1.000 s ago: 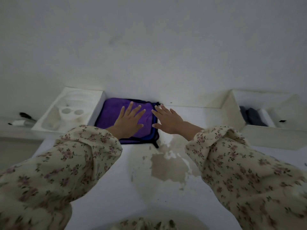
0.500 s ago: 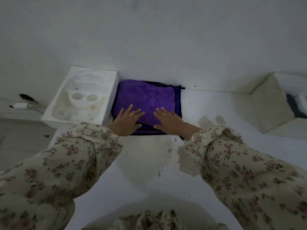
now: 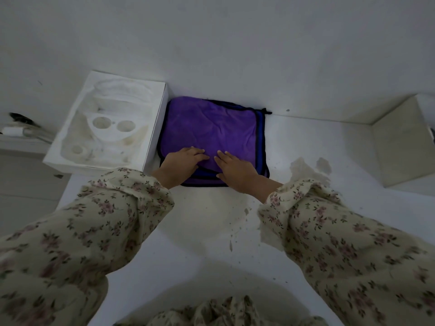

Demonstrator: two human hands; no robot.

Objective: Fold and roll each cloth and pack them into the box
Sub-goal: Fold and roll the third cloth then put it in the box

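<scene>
A folded purple cloth [image 3: 211, 128] with dark blue trim lies flat at the far middle of the white table, against the wall. Both hands rest on its near edge. My left hand [image 3: 182, 165] has its fingers curled over the edge, which is turned up a little. My right hand [image 3: 235, 169] lies beside it, fingers on top of the cloth and thumb at the edge. The white box [image 3: 400, 147] stands at the far right; only its outer wall shows and its inside is out of view.
A white box with a moulded insert [image 3: 106, 128] sits right against the cloth's left side. The table [image 3: 211, 243] has patches of peeled paint near my right wrist. A small shelf with a cable [image 3: 21, 128] is at the far left.
Both hands slid back from the middle of the cloth to its near edge and curled onto it. The near edge now lifts slightly. The view tilted down and the right box moved mostly out of frame.
</scene>
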